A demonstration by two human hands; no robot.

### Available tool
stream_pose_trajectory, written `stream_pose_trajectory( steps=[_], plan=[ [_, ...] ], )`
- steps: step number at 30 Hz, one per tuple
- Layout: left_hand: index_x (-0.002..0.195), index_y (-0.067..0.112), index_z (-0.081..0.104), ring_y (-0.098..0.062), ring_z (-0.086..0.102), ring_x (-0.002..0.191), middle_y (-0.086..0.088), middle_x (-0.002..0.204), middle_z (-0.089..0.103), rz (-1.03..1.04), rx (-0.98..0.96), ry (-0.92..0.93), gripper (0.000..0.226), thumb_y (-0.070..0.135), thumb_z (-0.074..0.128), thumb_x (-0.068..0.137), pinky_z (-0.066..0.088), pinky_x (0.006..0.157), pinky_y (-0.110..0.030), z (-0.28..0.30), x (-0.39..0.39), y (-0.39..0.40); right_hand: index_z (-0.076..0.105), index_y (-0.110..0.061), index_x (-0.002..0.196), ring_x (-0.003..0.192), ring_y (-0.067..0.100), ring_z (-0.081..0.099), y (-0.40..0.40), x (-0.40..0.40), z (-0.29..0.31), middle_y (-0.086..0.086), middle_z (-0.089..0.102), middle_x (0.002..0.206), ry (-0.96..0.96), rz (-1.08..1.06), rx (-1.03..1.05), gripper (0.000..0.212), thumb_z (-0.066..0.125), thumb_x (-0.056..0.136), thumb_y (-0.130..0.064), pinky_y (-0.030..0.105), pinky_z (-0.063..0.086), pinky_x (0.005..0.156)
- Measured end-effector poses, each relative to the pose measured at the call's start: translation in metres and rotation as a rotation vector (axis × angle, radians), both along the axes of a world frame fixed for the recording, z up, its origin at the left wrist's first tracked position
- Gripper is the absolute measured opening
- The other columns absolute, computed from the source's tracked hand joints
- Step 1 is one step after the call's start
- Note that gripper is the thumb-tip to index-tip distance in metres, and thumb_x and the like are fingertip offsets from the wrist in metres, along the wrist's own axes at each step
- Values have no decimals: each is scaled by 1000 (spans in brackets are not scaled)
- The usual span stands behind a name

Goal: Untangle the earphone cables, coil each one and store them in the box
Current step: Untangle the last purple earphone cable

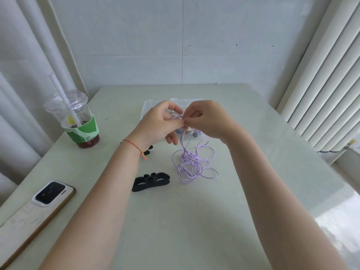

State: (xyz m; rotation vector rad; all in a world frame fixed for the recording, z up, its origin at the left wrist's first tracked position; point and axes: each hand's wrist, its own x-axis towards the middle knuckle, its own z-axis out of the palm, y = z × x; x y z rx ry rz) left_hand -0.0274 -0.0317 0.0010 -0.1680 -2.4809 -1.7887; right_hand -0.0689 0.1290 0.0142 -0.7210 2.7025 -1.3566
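Both hands, left hand (158, 121) and right hand (206, 119), are pinched on the lilac cable (191, 164) in front of the box (148, 106).
Cable judged light, limp, snag-prone; the tangle is trailed onto the table (194, 221) below; best held near the knot.

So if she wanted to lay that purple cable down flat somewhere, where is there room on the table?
The near table between her forearms is bare, and so is the right side beyond the purple cable. It is crowded around the clear box, the black winder, the phone and the cup.
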Motion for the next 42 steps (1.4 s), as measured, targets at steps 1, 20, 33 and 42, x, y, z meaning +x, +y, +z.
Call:
stream_pose_trajectory(
  steps=[1,20,33,42],
  plan=[
    [102,14,54,-23,60,44,-6,79,70,3,-23,3,20,4,64,88,42,44,-25,-1,0,-1,70,-15,82,68,21,65,1,-1,0,-5,72,73,-2,-18,-21,6,70,80,-20,32,52,59],
    [52,12,50,-22,62,54,0,47,46,360,404,38,30,12,61,80,50,76,-34,-12,-17,-17,59,-14,80,45,17,42,20,-18,-3,4,40,60,-128,-217,-329,11,64,89,-11,36,56,56],
    [95,11,70,-6,23,36,12,42,31,31,-93,-163,15,20,58,95,15,40,-20,-13,-8,-9,55,-11,86,62,28,65,18,-10,9,11,62,67,-167,-111,-779,10,57,95,-10,42,60,72],
    [68,17,67,-11,40,38,6,44,48,303,-270,-48,31,36,58,93,35,47,-21,-16,-12,-20,65,-18,80,44,7,35,22,-17,2,-6,44,53,155,-166,-161,8,68,87,-22,20,31,47]
  ],
)
